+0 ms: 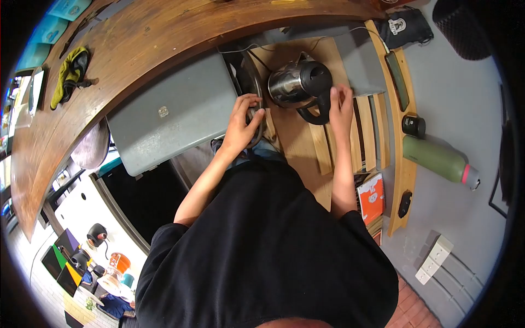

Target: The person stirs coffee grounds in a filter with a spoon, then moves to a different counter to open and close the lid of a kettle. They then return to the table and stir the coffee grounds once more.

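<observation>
A shiny metal electric kettle (287, 85) with a black lid and black handle lies in view on a wooden surface below the desk. My right hand (340, 109) is at the outer side of the kettle's handle, fingers stretched and slightly parted, close to or touching it. Whether they bear on the handle is hard to see. My left hand (243, 124) rests on a curved dark metal tube (256, 82) beside the grey box, its thumb and fingers bent around the tube.
A grey box-like case (172, 106) stands left under the wooden desk (164, 33). Wooden slats (367, 131) and an orange notebook (372, 197) are right. A narrow wooden ledge (407, 180) holds a green bottle (440, 158) and a black-lidded jar (413, 126). A yellow-black glove-like item (71, 74) lies on the desk.
</observation>
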The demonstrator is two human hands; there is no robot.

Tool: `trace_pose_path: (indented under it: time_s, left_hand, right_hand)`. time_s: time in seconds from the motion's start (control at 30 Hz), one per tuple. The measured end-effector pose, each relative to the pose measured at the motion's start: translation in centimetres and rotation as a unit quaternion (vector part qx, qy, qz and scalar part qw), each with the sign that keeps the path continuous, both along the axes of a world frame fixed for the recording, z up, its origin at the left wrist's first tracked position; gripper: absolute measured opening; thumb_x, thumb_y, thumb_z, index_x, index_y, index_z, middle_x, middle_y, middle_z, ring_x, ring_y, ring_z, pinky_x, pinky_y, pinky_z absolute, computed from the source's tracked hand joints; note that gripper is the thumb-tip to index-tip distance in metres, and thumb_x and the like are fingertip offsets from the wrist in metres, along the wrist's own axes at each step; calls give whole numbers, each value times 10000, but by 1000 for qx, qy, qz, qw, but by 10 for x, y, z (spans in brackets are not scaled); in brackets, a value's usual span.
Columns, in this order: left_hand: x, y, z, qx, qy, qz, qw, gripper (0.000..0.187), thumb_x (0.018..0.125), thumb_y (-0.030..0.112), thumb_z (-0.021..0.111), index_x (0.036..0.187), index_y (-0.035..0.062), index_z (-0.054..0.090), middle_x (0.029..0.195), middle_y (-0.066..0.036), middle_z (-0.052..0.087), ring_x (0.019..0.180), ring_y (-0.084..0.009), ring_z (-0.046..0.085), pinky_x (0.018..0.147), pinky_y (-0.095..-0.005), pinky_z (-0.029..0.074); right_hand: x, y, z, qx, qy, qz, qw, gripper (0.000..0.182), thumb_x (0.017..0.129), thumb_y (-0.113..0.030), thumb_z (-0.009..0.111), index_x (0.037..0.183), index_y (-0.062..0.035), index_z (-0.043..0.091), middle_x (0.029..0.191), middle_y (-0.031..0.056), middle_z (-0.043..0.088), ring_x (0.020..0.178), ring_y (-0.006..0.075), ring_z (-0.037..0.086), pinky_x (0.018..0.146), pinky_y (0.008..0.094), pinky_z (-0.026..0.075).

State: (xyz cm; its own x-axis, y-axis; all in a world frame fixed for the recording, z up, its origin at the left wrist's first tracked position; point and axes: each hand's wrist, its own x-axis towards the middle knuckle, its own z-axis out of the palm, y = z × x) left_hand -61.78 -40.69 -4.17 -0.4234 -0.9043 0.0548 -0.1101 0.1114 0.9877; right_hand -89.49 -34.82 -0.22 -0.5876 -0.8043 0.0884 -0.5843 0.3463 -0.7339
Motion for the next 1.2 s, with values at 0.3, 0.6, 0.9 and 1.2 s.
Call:
trace_pose_path:
  time_s: [0.3,0.6,0.9,1.2]
  left_hand:
    - [22,2,-9,-4,-23,30,999,294,946,104,664,1207,-21,612,1240,-137,589,1118,-262,616,966,-364,494]
    - [6,2,10,78,-35,-3,996,291,980,150,644,1223,-8,617,1176,-117,620,1021,-212,667,920,-341,512]
    - [-10,4,5,115,-25,-29,993,307,1017,215,614,1268,39,611,1153,-58,657,1032,-134,631,963,-322,484]
    - [0,14,24,123,-43,-22,991,336,1030,252,606,1277,24,596,1189,-70,654,1063,-131,627,995,-317,474]
  right_hand:
    - [9,23,-20,-4,-310,-24,951,596,1030,-533,502,802,1,637,682,57,624,693,142,597,728,300,471]
    - [13,14,-49,-138,-291,-104,941,602,974,-514,625,627,-31,527,571,-2,505,481,77,471,439,242,339]
    - [-24,8,-53,-123,-303,-3,945,593,976,-501,625,605,-62,480,555,-31,435,484,60,426,450,247,306]
    - [-9,20,-8,-181,-30,23,983,377,1014,-356,587,965,16,624,937,104,608,856,183,590,739,328,466]
